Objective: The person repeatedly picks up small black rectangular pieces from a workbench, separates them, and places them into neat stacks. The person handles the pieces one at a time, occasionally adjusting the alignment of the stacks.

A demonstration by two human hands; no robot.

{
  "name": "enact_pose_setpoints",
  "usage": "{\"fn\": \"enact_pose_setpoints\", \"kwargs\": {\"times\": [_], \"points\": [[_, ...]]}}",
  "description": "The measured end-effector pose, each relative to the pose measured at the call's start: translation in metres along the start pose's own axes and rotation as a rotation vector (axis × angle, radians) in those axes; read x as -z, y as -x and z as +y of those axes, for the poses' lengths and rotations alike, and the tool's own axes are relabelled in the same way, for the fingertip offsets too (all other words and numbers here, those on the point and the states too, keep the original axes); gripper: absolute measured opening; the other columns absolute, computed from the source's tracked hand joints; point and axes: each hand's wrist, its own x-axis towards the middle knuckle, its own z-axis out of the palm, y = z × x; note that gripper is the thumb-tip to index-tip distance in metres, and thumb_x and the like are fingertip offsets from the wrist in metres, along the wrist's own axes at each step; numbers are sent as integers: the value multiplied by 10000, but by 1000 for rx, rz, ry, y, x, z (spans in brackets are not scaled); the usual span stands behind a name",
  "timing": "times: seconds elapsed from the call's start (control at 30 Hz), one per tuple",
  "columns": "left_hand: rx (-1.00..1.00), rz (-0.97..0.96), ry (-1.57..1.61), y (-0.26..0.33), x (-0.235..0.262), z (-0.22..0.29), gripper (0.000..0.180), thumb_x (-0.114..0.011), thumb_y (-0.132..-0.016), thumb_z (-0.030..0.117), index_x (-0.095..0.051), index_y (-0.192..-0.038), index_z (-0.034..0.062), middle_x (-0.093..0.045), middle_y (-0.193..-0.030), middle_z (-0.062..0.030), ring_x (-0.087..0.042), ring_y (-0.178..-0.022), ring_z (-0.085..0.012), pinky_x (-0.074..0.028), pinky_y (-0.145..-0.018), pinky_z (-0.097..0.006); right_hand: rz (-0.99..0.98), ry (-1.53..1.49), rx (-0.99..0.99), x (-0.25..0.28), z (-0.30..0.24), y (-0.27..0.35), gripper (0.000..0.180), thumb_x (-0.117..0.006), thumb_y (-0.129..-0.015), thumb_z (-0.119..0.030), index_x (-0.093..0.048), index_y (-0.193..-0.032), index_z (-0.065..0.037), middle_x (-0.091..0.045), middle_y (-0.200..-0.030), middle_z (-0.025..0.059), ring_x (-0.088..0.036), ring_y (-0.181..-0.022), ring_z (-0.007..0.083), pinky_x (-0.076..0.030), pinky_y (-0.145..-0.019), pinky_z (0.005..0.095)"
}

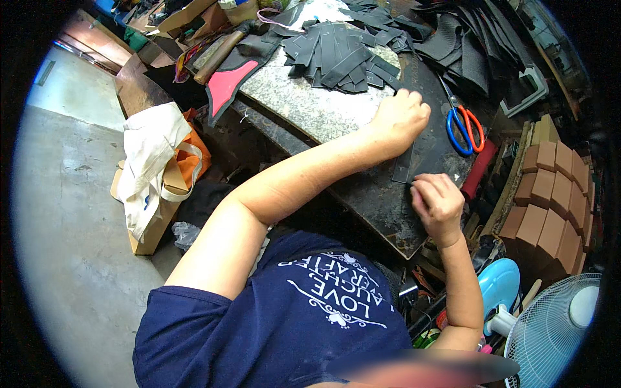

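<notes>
In the head view, the left arm comes in from the near left, bends sharply at the elbow, and sends its forearm slanting far and to the right across the edge of a pale speckled slab (294,115). The left hand (401,123) ends it at the slab's right side, back of the hand showing and fingers curled into a loose fist; whether anything is gripped inside cannot be told. The right forearm rises from the near right, almost straight toward the far side, and the right hand (440,202) leans left at the wrist, its fingers folded toward the thumb; what the tips may pinch is hidden. Between the two hands, on the dark worktable (381,202), lies a dark flat piece (424,160), close to the right fingertips. Scissors (462,126) with blue and orange handles rest to the right of the left hand, while a pile of black cut pieces (339,58) covers the slab's far part.
</notes>
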Motion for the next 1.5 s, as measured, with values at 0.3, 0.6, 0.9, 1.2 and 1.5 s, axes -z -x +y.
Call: {"fn": "enact_pose_setpoints", "kwargs": {"times": [0.3,0.6,0.9,1.2,1.5], "points": [[239,233,-525,19,48,-77,225,-756,-747,190,-714,-954,111,-649,-928,-49,-595,-975,-275,-490,-781,-389,34,-206,-66,11,-7,-31,62,-742,-814,-61,-693,-844,-37,-704,-806,102,-660,-711,282,-527,-658,371],[-98,388,182,77,57,-27,182,-710,-707,33,-698,-871,109,-738,-915,-30,-648,-942,-275,-512,-826,-409,62,-775,-609,-7,3,-54,377,-509,-1066,-344,-679,-1151,-19,-709,-982,50,-646,-870,117,-508,-760,277],[29,188,674,88,46,20,342,-721,-682,-51,-789,-915,191,-462,-1523,-157,-430,-1394,-339,-344,-1140,-449,-79,-1371,-957,-2,3,-45,245,-626,-1011,-291,-695,-1005,-57,-635,-748,-21,-574,-600,44,-465,-561,193],[114,102,991,95,31,23,248,-743,-801,-19,-752,-972,161,-323,-1586,-154,-362,-1450,-297,-388,-1131,-454,-129,-1294,-915,1,4,-30,193,-717,-929,-148,-683,-1089,-44,-648,-808,-36,-546,-641,13,-409,-540,173],[423,57,1258,96,22,30,605,-707,-875,-23,-420,-1404,37,-601,-824,-16,-590,-736,-61,-486,-665,-201,151,-1181,-864,-15,-6,-23,420,-732,-893,-13,-529,-1259,-51,-666,-905,22,-606,-761,76,-490,-662,217]]}}
